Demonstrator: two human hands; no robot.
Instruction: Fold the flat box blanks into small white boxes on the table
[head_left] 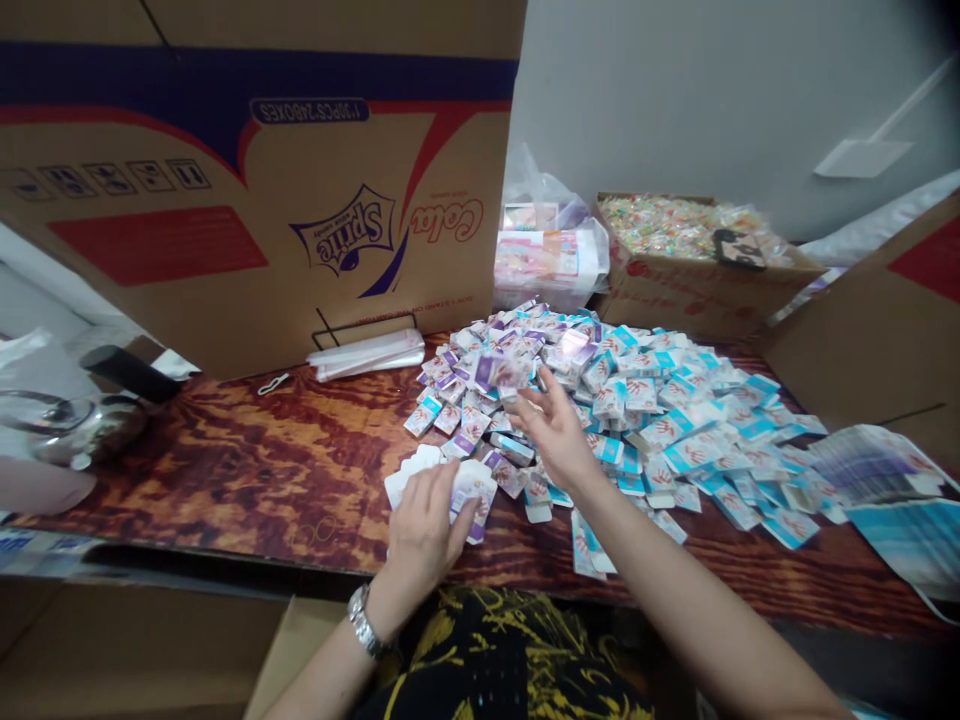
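My left hand (424,525), with a metal watch on its wrist, is curled over several flat small cartons (472,492), white and purple, fanned out near the table's front edge. Its thumb rests on the right-hand carton; the undersides of the fingers are hidden. My right hand (555,430) is over the pile, fingers apart. Just beyond its fingertips is a motion-blurred small purple-and-white box (496,372); whether they still touch it is hard to see. Beneath and behind spreads a heap of small boxes (675,425), blue-and-white and purple-and-white, printed with hands.
A large cardboard carton (247,250) stands back left. Behind the heap is an open box (697,290) of small wrapped pieces, beside plastic-bagged packs (551,260). Clear sleeves (367,358) lie on the table (225,450). Stacked flat cartons (885,470) lie at right, a metal pot (90,425) at left.
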